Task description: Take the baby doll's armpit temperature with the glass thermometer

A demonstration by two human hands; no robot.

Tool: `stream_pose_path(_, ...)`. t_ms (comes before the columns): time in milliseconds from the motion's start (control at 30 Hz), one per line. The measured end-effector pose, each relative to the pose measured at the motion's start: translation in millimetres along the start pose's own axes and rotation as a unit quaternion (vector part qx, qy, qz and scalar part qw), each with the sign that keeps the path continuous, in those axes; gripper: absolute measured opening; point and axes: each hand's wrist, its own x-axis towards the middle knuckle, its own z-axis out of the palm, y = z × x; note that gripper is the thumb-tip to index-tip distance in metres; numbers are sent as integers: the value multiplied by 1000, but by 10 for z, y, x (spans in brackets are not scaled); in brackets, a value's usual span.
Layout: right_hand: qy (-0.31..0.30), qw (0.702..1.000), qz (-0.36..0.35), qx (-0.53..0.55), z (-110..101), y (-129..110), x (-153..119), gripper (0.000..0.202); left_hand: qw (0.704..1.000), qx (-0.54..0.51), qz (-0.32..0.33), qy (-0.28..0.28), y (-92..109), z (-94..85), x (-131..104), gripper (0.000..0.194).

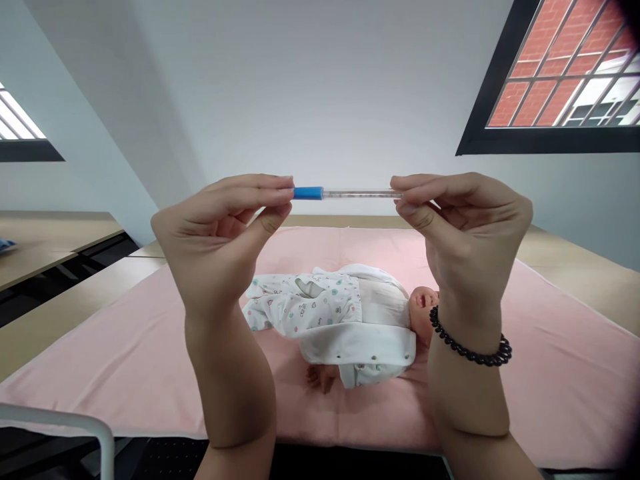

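Note:
A slim glass thermometer [357, 194] with a blue end lies level across the view, raised above the table. My left hand [227, 227] pinches the blue end between thumb and fingers. At the clear end, my right hand [457, 227] grips it the same way; that tip is hidden by the fingers. Below and behind them a baby doll [423, 303] lies on its back, head to the right. Its white jacket [357, 340] is spread apart at the front, over patterned trousers [320, 307]. My right forearm covers part of the doll's head.
A pink cloth [125, 360] covers the table under the doll. A white metal rail [60, 417] stands at the lower left. Wooden surfaces [575, 267] border the cloth, with a pale wall [320, 100] behind and a barred window [565, 73] at the upper right.

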Motion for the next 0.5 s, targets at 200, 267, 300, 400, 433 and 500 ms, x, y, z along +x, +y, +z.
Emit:
stream_pose_path(200,-11,1000,10,-6,-2,-37,3,14,1000,2,0,1,12,-10,-1,12)
stream_pose_path(267,-6,1000,2,0,5,-35,6,15,1000,12,-8,-3,23,-25,-1,18)
stream_pose_path(300,-2,1000,0,2,9,-32,7,15,1000,18,-9,-7,27,-32,0,21)
stream_pose_path(400,4,1000,4,5,18,-24,7,14,1000,20,8,-13,19,-40,7,21)
stream_pose_path(433,3,1000,7,7,20,-23,6,14,1000,15,18,-13,11,-39,9,18)
stream_pose_path(500,-1,1000,5,19,24,-20,2,13,999,4,41,-18,-6,-33,13,13)
